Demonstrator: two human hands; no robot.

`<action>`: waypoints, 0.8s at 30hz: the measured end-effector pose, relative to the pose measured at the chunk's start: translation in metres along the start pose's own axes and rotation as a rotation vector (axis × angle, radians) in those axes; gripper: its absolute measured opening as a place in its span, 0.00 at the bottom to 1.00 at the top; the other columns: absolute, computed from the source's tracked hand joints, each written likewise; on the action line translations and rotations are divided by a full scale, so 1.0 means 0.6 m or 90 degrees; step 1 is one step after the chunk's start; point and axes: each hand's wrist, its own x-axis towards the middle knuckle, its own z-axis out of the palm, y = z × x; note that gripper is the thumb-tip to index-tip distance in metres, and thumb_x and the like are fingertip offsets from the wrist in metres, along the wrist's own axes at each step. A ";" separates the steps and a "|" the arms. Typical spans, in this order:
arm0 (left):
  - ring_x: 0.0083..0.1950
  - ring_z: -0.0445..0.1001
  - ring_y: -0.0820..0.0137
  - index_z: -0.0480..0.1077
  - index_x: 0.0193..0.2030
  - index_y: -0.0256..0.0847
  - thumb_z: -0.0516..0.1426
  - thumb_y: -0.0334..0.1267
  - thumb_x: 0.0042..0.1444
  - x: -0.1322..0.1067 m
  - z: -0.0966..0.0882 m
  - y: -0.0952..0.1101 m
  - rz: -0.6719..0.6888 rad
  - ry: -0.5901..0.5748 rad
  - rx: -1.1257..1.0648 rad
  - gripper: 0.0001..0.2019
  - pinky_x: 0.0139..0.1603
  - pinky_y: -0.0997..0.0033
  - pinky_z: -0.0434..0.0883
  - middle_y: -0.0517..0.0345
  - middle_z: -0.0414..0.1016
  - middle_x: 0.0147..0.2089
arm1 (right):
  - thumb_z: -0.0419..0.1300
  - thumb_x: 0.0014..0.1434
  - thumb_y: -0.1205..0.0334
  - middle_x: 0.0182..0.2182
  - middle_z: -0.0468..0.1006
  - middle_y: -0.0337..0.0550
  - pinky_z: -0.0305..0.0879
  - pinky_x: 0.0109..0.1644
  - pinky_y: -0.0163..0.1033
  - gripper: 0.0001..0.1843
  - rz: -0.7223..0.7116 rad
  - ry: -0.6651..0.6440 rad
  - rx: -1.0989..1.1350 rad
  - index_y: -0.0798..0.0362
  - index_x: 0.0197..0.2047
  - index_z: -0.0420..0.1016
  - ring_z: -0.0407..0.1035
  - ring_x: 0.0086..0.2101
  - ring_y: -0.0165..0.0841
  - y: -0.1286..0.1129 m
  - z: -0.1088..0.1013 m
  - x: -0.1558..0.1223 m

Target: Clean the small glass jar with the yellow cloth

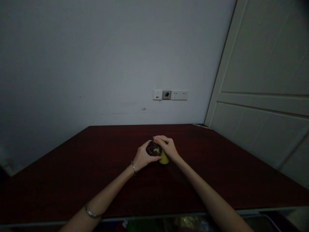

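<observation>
Over the middle of the dark red table, my left hand (143, 157) is wrapped round a small, round, glossy see-through glass (153, 149). Its exact kind is hard to make out in the dim light. My right hand (169, 147) presses a yellow cloth (164, 158) against the right side of the glass. Part of the cloth shows below the right palm, and a little more peeks out near the fingertips. Both hands are closed and almost touch each other.
The wooden table (72, 167) reaches back to a pale wall with white sockets (180, 95). A cream panelled door (260, 80) stands along the right side. Below the front table edge, several items lie in shadow, one of them green (142, 225).
</observation>
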 end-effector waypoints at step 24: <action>0.46 0.72 0.60 0.67 0.47 0.32 0.66 0.44 0.35 0.014 -0.010 -0.001 -0.109 -0.033 -0.360 0.31 0.49 0.62 0.68 0.46 0.74 0.46 | 0.57 0.53 0.49 0.46 0.75 0.44 0.61 0.53 0.44 0.18 0.077 -0.039 0.168 0.50 0.43 0.75 0.67 0.47 0.38 -0.011 -0.010 0.001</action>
